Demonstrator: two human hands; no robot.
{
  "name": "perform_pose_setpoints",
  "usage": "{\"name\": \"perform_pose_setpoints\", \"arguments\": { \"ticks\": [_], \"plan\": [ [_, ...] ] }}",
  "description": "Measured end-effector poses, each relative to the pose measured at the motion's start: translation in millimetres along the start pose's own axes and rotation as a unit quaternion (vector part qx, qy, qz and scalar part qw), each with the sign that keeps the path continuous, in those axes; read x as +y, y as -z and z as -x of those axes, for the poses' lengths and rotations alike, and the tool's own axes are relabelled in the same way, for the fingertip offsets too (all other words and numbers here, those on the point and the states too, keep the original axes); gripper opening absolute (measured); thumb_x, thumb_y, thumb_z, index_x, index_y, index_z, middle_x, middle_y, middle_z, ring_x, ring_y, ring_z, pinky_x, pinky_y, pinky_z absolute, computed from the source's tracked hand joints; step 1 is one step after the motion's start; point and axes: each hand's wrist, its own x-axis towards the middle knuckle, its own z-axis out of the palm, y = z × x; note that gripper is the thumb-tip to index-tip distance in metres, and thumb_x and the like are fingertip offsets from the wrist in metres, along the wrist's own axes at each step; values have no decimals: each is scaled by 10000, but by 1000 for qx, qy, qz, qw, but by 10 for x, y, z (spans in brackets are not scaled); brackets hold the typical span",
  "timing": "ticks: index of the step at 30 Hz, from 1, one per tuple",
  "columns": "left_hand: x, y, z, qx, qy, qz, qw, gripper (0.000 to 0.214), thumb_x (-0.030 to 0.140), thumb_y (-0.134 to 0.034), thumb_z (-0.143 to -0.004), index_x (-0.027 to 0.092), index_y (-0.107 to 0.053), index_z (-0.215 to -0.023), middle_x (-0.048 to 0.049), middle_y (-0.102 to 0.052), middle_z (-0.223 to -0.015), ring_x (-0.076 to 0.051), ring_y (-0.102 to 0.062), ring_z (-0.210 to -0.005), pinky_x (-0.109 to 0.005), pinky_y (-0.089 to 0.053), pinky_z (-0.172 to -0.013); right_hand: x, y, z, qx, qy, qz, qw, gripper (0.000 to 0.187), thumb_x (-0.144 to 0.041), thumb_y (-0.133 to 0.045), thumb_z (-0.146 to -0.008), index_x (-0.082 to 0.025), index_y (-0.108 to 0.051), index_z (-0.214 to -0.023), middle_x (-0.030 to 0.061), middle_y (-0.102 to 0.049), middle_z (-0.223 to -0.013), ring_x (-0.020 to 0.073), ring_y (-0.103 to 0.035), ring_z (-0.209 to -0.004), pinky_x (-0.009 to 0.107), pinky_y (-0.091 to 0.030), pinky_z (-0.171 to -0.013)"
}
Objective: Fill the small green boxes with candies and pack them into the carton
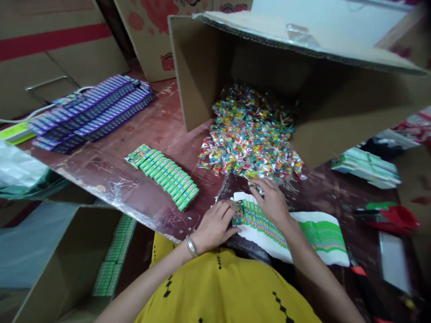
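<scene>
Fingers of the left hand [217, 224] touch the left end of the green cards [261, 225], grip unclear; these run rightward. The right hand [274, 202] pinches a small packet [259, 189] near the candy pile [249, 141].

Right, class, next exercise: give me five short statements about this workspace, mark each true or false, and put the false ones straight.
1. Clear packets of colourful candies spill from the open cardboard box onto the table. True.
2. The metal bangle is on the right wrist. False: it is on the left wrist.
3. The left hand is at the left end of the fanned green-and-white packaging. True.
4. The right hand is deep inside the cardboard box. False: it is outside, above the packaging.
5. The stacked purple packs lie to the right of the candies. False: they lie to the left.
</scene>
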Motion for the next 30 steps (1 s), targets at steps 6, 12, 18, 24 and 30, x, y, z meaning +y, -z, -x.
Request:
{"name": "perform_pose_setpoints", "arguments": {
  "ticks": [6,12,18,24,30],
  "plan": [
    [-54,-208,-212,-21,-6,-55,998,727,531,-433,-910,115,-245,-1475,-148,-250,-1554,-283,-175,-1453,-460,-241,-1168,72,68,741,57,-58,77,994,487,-356,-454,-955,-144,-432,-1392,123,-455,-1431,278,-311,-1381,461,-304,-1115],
    [-53,-356,-277,-60,-55,-112,990,798,595,-350,-910,109,-147,-1509,-149,-135,-1581,-298,-63,-1468,-508,-169,-1173,-108,-251,1118,-38,-73,172,982,761,-490,-450,-933,-82,-170,-1511,172,-183,-1564,318,-71,-1459,557,-147,-1151],
    [-102,-289,-260,-82,-89,-130,984,743,535,-356,-933,136,-124,-1516,-122,-117,-1588,-286,-56,-1470,-508,-146,-1176,-235,-285,1031,-51,-82,169,981,751,-505,-432,-934,-98,-178,-1513,153,-119,-1578,304,-26,-1463,540,-111,-1165],
    [-238,-129,-213,-92,-87,-131,983,692,437,-383,-942,160,-120,-1519,-111,-120,-1589,-285,-64,-1471,-529,-139,-1169,-353,-323,989,-56,-78,147,984,746,-507,-485,-911,-149,-221,-1510,126,-90,-1587,306,-6,-1463,536,-89,-1169],
    [-285,-32,-172,-100,-85,-137,982,678,303,-402,-917,183,-118,-1521,-95,-116,-1592,-280,-76,-1471,-533,-131,-1168,-485,-296,955,-70,-65,122,988,692,-477,-489,-916,-224,-235,-1508,88,-84,-1594,303,-18,-1463,535,-100,-1167]
  ]
}}
